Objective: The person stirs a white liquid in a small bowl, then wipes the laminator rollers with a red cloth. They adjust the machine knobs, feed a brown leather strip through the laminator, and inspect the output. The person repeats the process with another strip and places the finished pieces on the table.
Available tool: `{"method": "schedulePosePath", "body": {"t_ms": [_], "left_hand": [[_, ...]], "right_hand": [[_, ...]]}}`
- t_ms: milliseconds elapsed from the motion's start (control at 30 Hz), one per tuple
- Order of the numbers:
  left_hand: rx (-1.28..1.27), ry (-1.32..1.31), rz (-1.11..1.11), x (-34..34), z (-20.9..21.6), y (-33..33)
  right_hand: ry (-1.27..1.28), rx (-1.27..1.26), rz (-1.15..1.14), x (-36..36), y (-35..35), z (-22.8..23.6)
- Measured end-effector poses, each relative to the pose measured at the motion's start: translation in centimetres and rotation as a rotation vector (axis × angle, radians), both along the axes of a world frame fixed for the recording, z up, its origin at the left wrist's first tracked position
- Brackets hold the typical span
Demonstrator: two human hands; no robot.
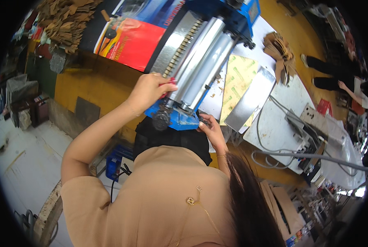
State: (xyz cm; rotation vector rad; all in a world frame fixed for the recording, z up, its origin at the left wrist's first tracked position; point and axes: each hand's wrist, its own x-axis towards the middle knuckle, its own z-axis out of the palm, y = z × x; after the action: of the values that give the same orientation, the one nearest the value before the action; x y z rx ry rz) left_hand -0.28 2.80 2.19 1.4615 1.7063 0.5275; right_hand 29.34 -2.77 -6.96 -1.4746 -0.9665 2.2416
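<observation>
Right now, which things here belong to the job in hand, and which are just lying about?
Seemingly in use, judging by the hands:
blue-framed machine with long silver rollers
small red object in the left hand
small dark knob at the right hand

Probably just lying about:
ragged brown pile of flat pieces
yellow printed sheet
long grey cable

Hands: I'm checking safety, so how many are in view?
3: left hand on red piece, right hand at blue machine's dark knob, another person's hand far right; others may be hidden.
</observation>
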Motion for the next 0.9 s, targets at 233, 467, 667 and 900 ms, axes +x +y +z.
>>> {"method": "schedulePosePath", "body": {"t_ms": [233,467,667,900], "left_hand": [[0.265,0.001,-0.051,0.7,-3.0,8.5],[0.612,-0.305,0.201,-2.9,-3.4,12.8],[0.246,-0.882,0.286,-5.2,-1.2,10.3],[0.247,-1.133,0.116,-3.2,3.7,9.0]], "right_hand": [[-0.123,-0.01,0.065,0.0,0.2,0.4],[-0.318,0.177,0.049,-0.2,0.5,3.7],[-0.648,0.742,-0.102,-4.2,8.7,11.3],[-0.395,1.273,0.048,-16.7,14.8,15.1]]}}
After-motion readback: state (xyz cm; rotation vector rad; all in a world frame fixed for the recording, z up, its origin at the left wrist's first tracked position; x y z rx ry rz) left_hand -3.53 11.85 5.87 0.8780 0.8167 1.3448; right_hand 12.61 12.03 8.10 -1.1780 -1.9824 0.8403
